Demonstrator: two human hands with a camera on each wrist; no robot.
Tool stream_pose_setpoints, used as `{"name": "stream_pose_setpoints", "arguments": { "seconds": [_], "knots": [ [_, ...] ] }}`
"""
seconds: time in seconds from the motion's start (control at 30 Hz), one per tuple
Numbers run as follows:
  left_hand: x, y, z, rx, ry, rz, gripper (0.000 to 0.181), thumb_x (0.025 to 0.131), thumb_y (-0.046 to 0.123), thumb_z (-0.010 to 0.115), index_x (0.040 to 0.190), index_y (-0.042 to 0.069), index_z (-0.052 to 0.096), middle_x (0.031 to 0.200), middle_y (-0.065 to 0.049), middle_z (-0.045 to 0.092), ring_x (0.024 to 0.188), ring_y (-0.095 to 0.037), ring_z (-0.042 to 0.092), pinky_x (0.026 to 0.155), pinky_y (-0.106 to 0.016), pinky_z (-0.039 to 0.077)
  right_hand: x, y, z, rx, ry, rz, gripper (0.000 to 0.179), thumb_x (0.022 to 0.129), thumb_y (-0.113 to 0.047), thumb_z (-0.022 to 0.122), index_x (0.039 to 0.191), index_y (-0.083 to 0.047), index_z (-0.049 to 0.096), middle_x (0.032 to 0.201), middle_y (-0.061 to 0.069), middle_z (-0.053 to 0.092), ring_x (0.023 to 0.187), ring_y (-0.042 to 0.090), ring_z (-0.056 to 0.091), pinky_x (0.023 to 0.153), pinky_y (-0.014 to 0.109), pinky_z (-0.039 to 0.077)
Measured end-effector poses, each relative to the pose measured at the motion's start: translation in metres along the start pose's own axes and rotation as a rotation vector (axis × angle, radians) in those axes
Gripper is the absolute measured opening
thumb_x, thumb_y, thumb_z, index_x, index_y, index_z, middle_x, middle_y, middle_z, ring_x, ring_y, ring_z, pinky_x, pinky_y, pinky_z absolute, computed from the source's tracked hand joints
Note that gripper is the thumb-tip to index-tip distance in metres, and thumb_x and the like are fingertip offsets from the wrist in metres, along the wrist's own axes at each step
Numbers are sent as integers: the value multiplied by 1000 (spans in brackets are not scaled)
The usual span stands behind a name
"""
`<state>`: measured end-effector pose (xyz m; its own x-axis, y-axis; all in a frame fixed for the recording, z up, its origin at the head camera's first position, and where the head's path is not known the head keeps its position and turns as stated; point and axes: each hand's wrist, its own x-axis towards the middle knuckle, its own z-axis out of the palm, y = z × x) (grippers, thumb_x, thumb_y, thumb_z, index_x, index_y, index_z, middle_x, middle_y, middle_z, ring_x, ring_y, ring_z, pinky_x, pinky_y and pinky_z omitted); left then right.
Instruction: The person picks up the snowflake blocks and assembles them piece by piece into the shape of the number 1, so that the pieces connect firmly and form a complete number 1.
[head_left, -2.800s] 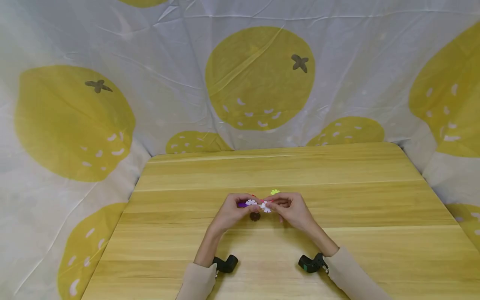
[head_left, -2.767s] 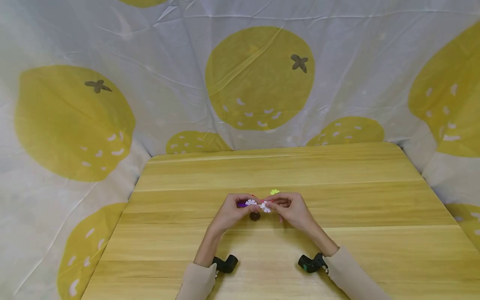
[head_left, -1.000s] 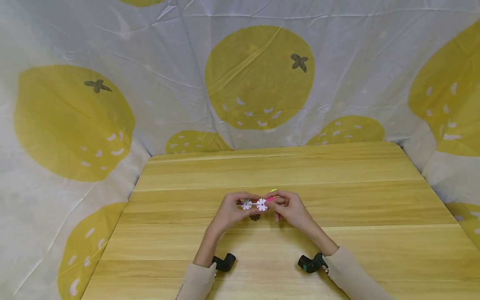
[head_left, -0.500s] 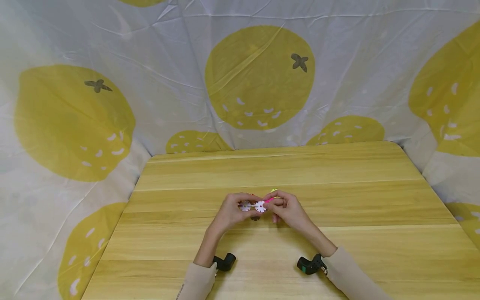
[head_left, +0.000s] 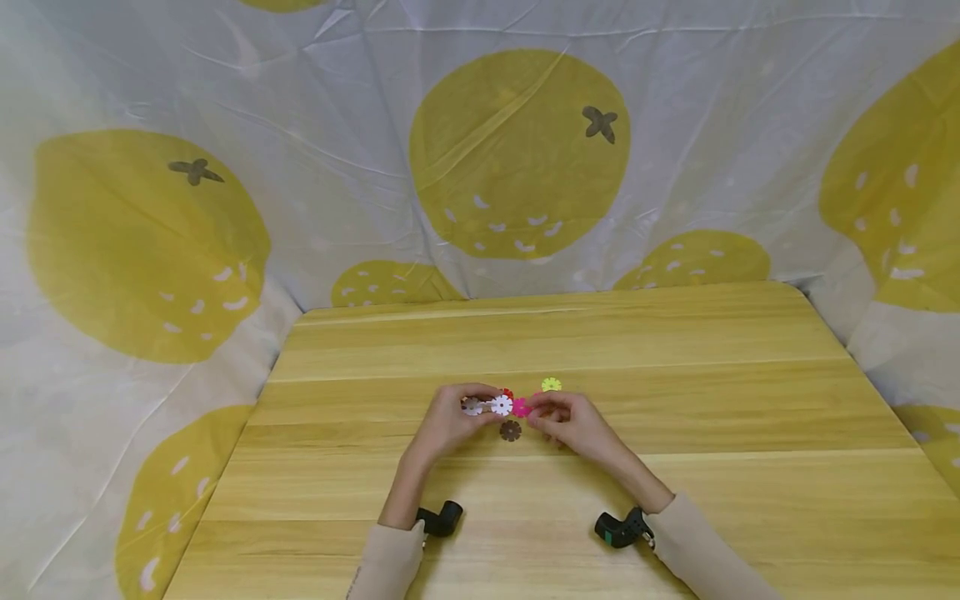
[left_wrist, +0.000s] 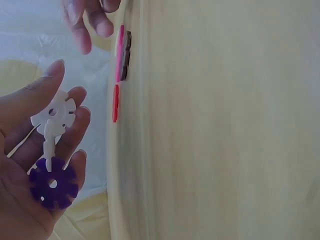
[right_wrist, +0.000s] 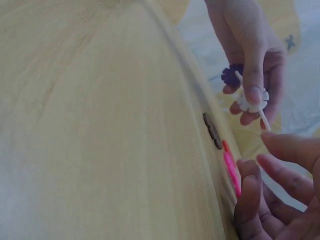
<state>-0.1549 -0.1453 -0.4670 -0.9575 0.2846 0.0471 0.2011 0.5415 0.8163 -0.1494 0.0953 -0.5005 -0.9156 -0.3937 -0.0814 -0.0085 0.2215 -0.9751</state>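
My left hand [head_left: 452, 421] holds a small chain of notched plastic snowflake discs above the table, the thumb pinching a white disc [left_wrist: 62, 112] against the fingers. A second white piece, seen edge-on, links that disc to a purple disc [left_wrist: 53, 183] lying by the palm. To the right, my right hand [head_left: 576, 423] has loosely bent fingers with nothing between them. Its fingertips come close to the white end of the chain in the right wrist view; in the left wrist view they are apart from it. Pink discs [head_left: 521, 407] lie on the table near the right fingertips.
A brown disc [head_left: 511, 431], a red disc [head_left: 507, 392] and a yellow disc [head_left: 551, 384] lie around the hands on the wooden table [head_left: 675, 350]. A lemon-print cloth [head_left: 517, 154] hangs behind. Black wrist-worn devices [head_left: 618, 529] sit at both cuffs.
My right fingers have let go of the white disc and drawn slightly right. The left hand has shifted left with the chain, and the pink, brown and yellow discs show more fully.
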Motion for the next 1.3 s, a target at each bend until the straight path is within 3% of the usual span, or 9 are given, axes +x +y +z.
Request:
{"name": "stream_pose_setpoints", "arguments": {
  "seconds": [0.37, 0.67, 0.93, 1.3],
  "knots": [
    [0, -4, -3, 9, 5, -14, 26, 84, 12, 87, 109, 11, 80, 109, -6, 80, 102, -20, 73, 88, -38, 60, 3, 3, 6, -149, -13, -101, 23, 92, -8, 77, 114, -2, 76, 91, 9, 72, 70, 6, 60, 61, 19, 50],
    [0, -7, -4, -8, -7, -19, 27, 84, 14, 87, 109, 11, 80, 109, -5, 80, 101, -18, 72, 87, -36, 59, 7, 4, 13, -168, -22, -117, 28, 88, -8, 82, 115, -2, 76, 88, 11, 71, 71, 10, 60, 63, 19, 51],
    [1, -7, -4, 10, -25, -13, 24, 85, 13, 86, 108, 11, 79, 110, -5, 79, 102, -18, 70, 86, -34, 58, 10, 1, 17, -199, -20, -112, 27, 85, -8, 85, 110, -2, 78, 82, 7, 69, 65, 8, 57, 58, 19, 48],
    [0, -7, -5, 1, -3, -26, 25, 85, 11, 86, 110, 11, 79, 111, -6, 79, 106, -21, 71, 92, -42, 58, 11, -2, 20, -213, -6, -98, 27, 85, -6, 85, 110, -2, 78, 80, 5, 66, 65, 8, 55, 57, 19, 46]
  ]
}}
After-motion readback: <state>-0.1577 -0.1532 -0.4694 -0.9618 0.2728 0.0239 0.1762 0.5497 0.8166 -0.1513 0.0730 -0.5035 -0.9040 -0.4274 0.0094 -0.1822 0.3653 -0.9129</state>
